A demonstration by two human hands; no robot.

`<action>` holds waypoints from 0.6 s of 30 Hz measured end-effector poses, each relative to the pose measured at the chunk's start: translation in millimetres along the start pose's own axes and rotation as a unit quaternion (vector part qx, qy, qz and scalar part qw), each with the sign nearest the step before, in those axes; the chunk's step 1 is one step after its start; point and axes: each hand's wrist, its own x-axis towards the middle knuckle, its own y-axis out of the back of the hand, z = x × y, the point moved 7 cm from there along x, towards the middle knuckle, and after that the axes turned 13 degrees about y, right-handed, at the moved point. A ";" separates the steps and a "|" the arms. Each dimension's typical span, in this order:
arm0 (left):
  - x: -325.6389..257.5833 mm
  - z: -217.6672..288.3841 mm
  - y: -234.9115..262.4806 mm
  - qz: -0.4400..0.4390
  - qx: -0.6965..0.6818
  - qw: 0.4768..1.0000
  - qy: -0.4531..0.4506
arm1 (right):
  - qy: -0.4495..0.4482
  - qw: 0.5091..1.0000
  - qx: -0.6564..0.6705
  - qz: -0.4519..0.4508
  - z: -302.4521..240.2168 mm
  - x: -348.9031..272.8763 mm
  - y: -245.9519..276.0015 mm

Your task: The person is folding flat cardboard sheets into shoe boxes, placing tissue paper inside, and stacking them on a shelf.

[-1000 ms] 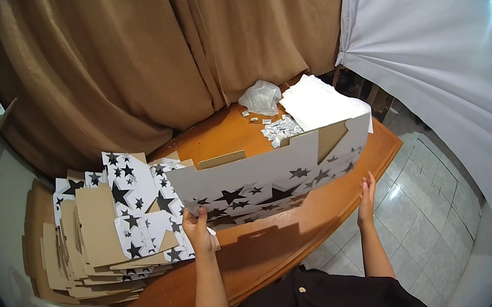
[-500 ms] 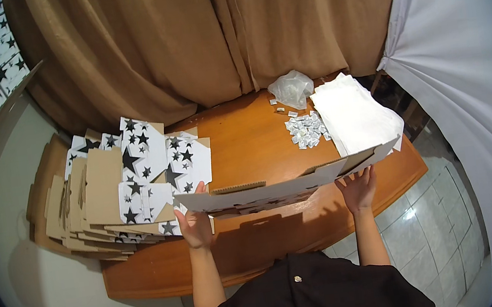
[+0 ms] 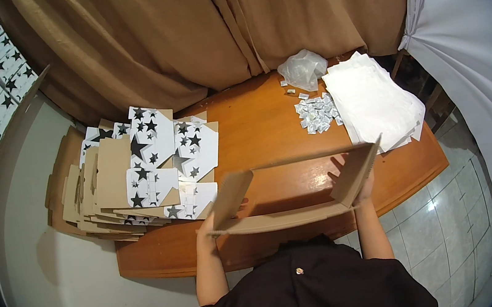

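Note:
I hold a brown cardboard box blank (image 3: 285, 218) edge-on above the near side of the wooden table (image 3: 260, 120), its two end flaps angled up. My left hand (image 3: 207, 225) grips its left end under the left flap. My right hand (image 3: 360, 191) grips the right end by the right flap. The star-printed outer face is turned away from view.
A messy stack of flat star-printed box blanks (image 3: 137, 174) overhangs the table's left end. At the far right lie a pile of white sheets (image 3: 376, 102), several small white packets (image 3: 314, 114) and a crumpled clear bag (image 3: 303, 68). Brown curtains (image 3: 180, 31) hang behind.
The box blank has come down from an upright, star-face-showing position to a low, nearly flat one in front of me, plain brown side up. Both hands dropped with it.

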 end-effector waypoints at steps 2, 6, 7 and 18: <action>14.6 -4.5 13.5 -0.059 0.003 0.987 -0.147 | -0.014 0.999 -0.030 -0.038 7.1 -3.0 -16.8; 30.3 -3.9 24.4 -0.069 -0.098 0.980 -0.156 | -0.053 0.990 -0.097 -0.092 15.5 -2.2 -11.6; 33.8 -5.6 23.8 -0.061 -0.165 0.978 -0.115 | -0.070 0.981 -0.123 -0.135 19.3 -0.9 -9.0; -111.7 -67.1 -10.5 0.304 0.178 0.936 -0.024 | 0.086 0.932 -0.319 -0.149 -10.7 3.8 -2.4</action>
